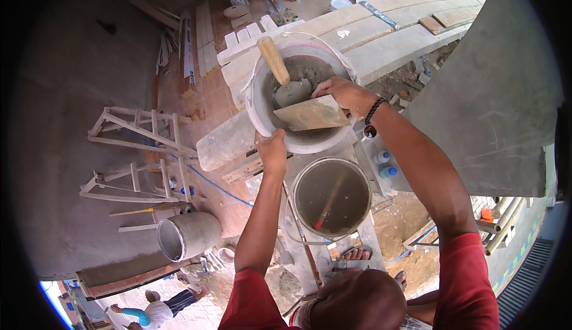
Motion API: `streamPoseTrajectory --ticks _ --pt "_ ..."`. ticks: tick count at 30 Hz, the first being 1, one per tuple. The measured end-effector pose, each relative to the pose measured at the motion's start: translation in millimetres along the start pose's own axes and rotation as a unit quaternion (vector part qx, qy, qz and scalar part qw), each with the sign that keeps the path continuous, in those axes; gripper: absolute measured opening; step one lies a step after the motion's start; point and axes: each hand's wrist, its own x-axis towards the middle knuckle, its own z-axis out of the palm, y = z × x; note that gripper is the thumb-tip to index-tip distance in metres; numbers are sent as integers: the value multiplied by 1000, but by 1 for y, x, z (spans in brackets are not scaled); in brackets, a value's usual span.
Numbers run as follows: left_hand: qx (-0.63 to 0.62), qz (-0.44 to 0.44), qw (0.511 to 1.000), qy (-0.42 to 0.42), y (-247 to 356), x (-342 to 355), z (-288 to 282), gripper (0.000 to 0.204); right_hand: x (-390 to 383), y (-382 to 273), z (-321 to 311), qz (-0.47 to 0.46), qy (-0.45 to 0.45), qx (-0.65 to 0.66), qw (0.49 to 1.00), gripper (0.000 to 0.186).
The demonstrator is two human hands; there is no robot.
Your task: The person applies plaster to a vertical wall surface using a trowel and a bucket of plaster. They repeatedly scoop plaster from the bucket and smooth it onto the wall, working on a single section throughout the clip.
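Observation:
My left hand [271,148] grips the near-left rim of a pale bucket [259,83] holding wet grey mortar [313,68]. My right hand [342,97] is inside the bucket's right side, fingers curled over a flat, dirty beige board [304,115] that lies tilted across the opening. A tool with a wooden handle [273,56] stands in the mortar, leaning toward the upper left; its blade is coated or hidden. Just below, a second bucket [298,169] holds murky liquid and a submerged stick with a red part [322,217].
Planks [411,44] form a platform beyond the bucket. Wooden trestles [143,139], a blue hose [226,193] and a grey drum [196,234] are at left. Two bottles [386,172] stand right of the lower bucket. A grey wall [482,121] rises at right. A co-worker [161,309] is at lower left.

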Motion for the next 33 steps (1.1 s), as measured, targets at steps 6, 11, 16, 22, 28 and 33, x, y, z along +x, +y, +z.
streamPoseTrajectory --ticks 6,11,16,22,28,33 --pt "8 -41 999 15 17 11 -1 37 -77 -14 -32 4 -10 282 959 23" --pt "70 -125 990 -12 30 56 -3 41 -167 12 -42 -73 -43 424 902 34" --pt "73 -182 980 -43 37 88 -7 31 -246 37 -40 -85 -120 437 887 42" --pt "112 -166 980 4 33 120 -29 31 -354 35 -49 -39 -131 283 949 43" --pt "151 -53 986 49 40 95 -14 56 -493 56 -59 -15 -18 272 962 48" --pt "177 270 933 158 146 3 72 78 -581 95 -52 -212 197 335 897 51"
